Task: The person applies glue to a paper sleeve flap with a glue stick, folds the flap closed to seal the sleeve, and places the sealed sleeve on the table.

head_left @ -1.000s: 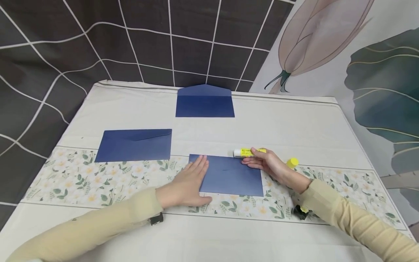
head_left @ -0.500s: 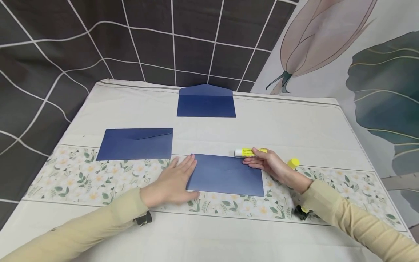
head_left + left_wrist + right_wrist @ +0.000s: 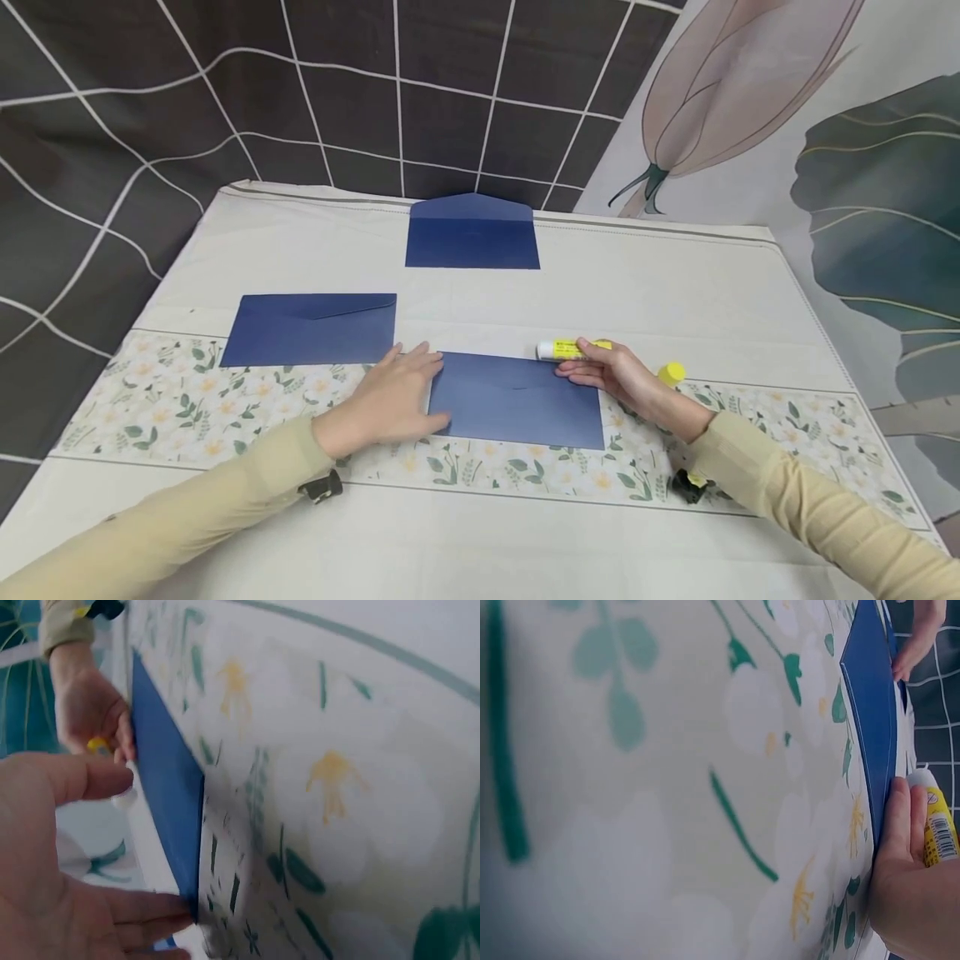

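A closed dark blue envelope [image 3: 517, 404] lies flat in front of me on the floral strip of the tablecloth. My left hand [image 3: 390, 396] is at its left edge, fingers extended and thumb spread towards the lower left corner. In the left wrist view the fingertips [image 3: 169, 907] reach right to the envelope's edge. My right hand [image 3: 618, 379] holds a yellow and white glue stick [image 3: 562, 350] between thumb and fingers above the envelope's upper right part. Its other fingers rest along the envelope's top right area. The right wrist view shows the barcode on the glue stick [image 3: 939, 825].
Just right of my right hand stands the yellow glue cap [image 3: 672, 373]. Another closed blue envelope [image 3: 307, 332] lies to the left. At the back of the table is a blue envelope [image 3: 472, 242] with its flap up. A dark grid-patterned cloth [image 3: 337, 108] hangs behind.
My left hand has slid left, off the face of the near envelope to its left edge. The right hand with the glue stick has stayed in place.
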Demonstrator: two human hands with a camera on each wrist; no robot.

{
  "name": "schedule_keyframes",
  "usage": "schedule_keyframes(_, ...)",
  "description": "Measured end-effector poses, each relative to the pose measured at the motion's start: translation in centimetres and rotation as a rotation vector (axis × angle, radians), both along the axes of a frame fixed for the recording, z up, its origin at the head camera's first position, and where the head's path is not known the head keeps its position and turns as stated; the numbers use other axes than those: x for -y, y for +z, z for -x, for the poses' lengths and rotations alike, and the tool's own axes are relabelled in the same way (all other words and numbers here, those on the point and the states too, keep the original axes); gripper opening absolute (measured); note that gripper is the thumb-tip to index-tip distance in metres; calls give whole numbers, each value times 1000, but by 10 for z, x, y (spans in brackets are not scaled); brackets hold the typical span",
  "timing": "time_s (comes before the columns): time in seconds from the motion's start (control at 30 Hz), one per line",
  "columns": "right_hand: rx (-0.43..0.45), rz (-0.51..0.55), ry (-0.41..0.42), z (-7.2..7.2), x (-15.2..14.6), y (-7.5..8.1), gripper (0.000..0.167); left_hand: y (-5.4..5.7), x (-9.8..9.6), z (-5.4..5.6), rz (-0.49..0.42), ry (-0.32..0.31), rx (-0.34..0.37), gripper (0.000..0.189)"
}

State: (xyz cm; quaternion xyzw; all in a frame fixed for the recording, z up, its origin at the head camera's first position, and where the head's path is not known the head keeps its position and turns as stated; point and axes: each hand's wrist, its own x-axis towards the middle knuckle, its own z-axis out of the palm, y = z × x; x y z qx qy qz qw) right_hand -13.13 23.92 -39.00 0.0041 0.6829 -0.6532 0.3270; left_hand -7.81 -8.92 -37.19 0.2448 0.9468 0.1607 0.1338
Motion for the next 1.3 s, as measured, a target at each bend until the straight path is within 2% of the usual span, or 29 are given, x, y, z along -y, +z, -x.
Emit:
schedule_keyframes(0.07, -1, -1, 0, 0, 0, -1, 57, -2, -7, -1, 14, -35, -20, 79)
schedule_keyframes(0.17, 8, -5, -5, 0, 1, -1, 57, -5, -22, -3, 23, -138, -42, 80)
schedule_keyframes(0.3, 11, -8, -6, 1, 3, -1, 61, -10, -44, -5, 24, -260, -30, 81)
schedule_keyframes(0.4, 4, -11, -1, 1, 3, -2, 63, -13, -57, -4, 38, -300, -15, 82)
schedule_keyframes(0.67, -5, -17, 6, 1, 4, -1, 62, -15, -69, -2, 83, -317, 8, 84)
schedule_keyframes(1.0, -35, -23, 20, 0, 2, -2, 62, -13, -73, 0, 59, -309, 49, 85)
schedule_keyframes(1.17, -32, -37, 10, 0, 2, -2, 60, -11, -79, 1, 86, -301, 18, 84)
schedule_keyframes(1.3, -31, -52, 1, -1, 3, 0, 56, -9, -85, 2, 120, -309, -35, 82)
